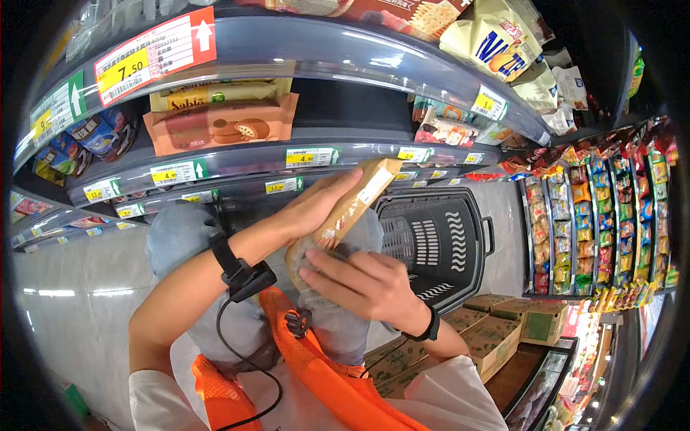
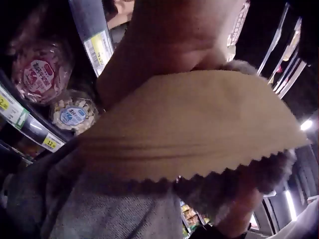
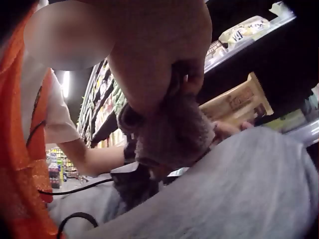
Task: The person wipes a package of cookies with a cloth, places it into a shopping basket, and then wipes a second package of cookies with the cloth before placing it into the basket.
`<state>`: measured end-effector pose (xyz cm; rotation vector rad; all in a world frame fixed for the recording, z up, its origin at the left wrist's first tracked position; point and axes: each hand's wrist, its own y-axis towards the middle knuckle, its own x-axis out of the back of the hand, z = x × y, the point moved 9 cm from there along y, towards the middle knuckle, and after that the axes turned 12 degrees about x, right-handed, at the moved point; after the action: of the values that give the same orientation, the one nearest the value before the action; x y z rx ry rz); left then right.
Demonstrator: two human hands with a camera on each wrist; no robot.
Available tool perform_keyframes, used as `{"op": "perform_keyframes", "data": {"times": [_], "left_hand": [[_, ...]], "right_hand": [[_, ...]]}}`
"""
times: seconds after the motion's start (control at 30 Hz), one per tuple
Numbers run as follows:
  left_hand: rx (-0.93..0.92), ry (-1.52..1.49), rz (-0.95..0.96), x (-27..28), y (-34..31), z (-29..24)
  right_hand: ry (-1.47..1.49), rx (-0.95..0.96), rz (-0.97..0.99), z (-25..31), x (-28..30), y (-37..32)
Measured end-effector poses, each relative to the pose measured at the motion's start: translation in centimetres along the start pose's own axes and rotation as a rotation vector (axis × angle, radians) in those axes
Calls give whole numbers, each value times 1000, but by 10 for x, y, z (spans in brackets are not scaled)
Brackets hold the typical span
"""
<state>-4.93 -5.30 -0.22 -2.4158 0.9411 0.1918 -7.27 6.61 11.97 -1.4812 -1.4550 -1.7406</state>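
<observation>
In the head view my left hand (image 1: 316, 208) holds a tan snack packet (image 1: 363, 197) at a tilt above my knees, its fingers along the far side. The packet's zigzag-cut end fills the middle of the left wrist view, its tan wrapper (image 2: 194, 124) creased. My right hand (image 1: 366, 284) grips a bunched grey cloth (image 3: 172, 134) at the packet's near end. Most of the cloth hangs below the fingers in the right wrist view, with the packet just beyond it.
Snack shelves with price tags (image 1: 313, 156) curve across the front, holding a brown biscuit packet (image 1: 223, 123). A dark shopping basket (image 1: 471, 251) stands on the floor to the right. Cardboard cartons (image 1: 489, 345) lie behind it, and a rack of small packets (image 1: 582, 230) stands further right.
</observation>
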Motion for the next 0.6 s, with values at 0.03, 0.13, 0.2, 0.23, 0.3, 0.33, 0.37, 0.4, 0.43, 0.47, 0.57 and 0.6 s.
{"op": "perform_keyframes", "data": {"times": [0.03,0.13,0.2,0.23,0.3,0.33,0.37,0.4,0.43,0.47,0.57,0.6], "left_hand": [[-30,-27,1,-1,0,-2],[-98,-71,-1,-4,-1,-3],[-123,-34,-3,-6,-5,-8],[-89,-46,5,-7,-6,-8],[-20,-70,13,-6,-9,-7],[-110,-120,-29,-3,-9,-7],[-70,-179,-16,-2,-4,3],[-30,-237,-4,0,0,10],[10,-294,6,4,4,18],[-22,-176,-56,12,11,22],[-86,-185,-72,8,0,14],[-55,-245,-36,4,-3,13]], "right_hand": [[36,36,9,7,2,5],[-49,-112,26,-47,13,-12],[-123,-242,-31,-88,23,-20],[-147,-314,-44,-102,26,-22],[-39,-275,-63,-96,18,-20],[34,-251,-46,-82,11,-17],[109,-232,-25,-65,4,-16],[124,-175,-5,-42,-1,-11],[140,-117,11,-23,-7,-5],[159,-70,3,-10,-9,0],[168,23,-6,4,-10,6],[143,25,7,-5,-8,3]]}}
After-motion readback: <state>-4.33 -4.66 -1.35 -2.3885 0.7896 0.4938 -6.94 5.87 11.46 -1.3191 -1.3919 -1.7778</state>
